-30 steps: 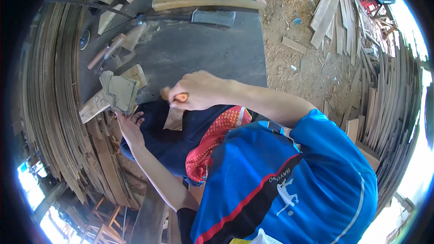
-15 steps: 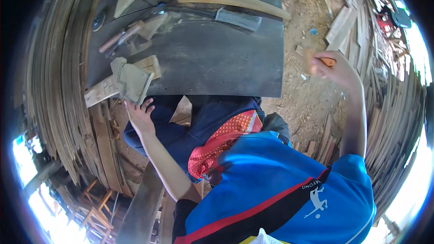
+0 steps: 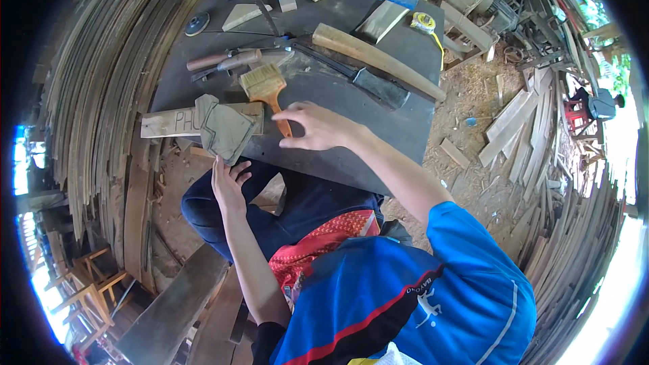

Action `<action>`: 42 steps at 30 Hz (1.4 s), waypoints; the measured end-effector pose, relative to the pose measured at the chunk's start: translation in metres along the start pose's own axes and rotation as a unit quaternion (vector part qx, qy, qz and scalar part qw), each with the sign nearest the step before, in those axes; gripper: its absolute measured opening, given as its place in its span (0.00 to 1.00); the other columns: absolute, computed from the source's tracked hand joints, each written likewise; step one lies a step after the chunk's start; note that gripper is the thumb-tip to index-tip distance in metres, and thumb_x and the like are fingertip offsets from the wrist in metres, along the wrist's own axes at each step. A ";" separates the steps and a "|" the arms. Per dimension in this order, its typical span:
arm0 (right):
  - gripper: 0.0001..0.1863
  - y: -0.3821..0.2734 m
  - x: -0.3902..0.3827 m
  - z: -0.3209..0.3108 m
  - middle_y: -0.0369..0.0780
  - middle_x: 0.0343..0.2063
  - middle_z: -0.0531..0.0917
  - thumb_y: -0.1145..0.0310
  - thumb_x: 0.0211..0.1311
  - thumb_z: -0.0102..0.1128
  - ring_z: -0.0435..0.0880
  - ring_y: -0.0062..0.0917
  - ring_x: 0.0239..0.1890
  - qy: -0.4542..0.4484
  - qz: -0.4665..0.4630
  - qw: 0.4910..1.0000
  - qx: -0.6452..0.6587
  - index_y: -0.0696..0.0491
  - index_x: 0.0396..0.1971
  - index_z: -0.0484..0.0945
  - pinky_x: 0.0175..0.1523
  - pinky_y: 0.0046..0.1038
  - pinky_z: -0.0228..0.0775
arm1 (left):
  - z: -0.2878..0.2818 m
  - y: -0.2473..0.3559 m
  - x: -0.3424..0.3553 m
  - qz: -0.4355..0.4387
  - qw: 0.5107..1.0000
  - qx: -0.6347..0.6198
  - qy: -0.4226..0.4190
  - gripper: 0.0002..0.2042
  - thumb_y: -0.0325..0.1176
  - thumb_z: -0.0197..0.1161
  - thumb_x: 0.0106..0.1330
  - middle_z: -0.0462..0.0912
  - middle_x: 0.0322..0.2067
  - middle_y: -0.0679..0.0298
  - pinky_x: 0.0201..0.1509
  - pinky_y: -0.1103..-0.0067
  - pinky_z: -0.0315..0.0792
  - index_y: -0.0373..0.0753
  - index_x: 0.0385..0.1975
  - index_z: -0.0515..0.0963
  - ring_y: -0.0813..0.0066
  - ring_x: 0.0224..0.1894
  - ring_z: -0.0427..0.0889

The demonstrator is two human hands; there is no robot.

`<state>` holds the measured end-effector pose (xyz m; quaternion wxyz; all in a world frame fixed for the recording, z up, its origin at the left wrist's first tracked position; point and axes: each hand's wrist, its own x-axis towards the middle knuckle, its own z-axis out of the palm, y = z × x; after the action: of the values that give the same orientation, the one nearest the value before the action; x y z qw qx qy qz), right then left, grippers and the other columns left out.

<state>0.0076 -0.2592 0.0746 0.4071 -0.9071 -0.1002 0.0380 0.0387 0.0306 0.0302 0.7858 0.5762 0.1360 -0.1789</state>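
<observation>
Gripping a light, stiff paintbrush (image 3: 269, 89) by its orange handle, the right hand (image 3: 318, 126) pinches; the left hand (image 3: 228, 182), fingers spread, steadies a rigid wooden cutout (image 3: 224, 128).

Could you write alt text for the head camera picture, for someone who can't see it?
Seen from above, a person's right hand grips a paintbrush by its orange handle on a dark workbench. Their left hand touches a cut wooden piece at the bench's edge.

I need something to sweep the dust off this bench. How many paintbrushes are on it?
1. The paintbrush lies mid-table, its orange handle at the right hand. Others may be hidden among the tools behind.
</observation>
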 end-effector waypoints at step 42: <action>0.14 0.018 -0.099 -0.075 0.41 0.27 0.81 0.59 0.76 0.56 0.81 0.28 0.27 0.083 0.257 0.955 0.123 0.56 0.46 0.72 0.34 0.30 0.72 | 0.003 0.007 0.010 0.015 0.999 0.040 -0.018 0.19 0.45 0.63 0.74 0.84 0.43 0.58 0.35 0.77 0.79 0.34 0.52 0.74 0.67 0.36 0.89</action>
<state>-0.0747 -0.3464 0.1096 0.4992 -0.8449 0.1755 0.0779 0.0504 0.0288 0.0327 0.7668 0.6061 0.1062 -0.1825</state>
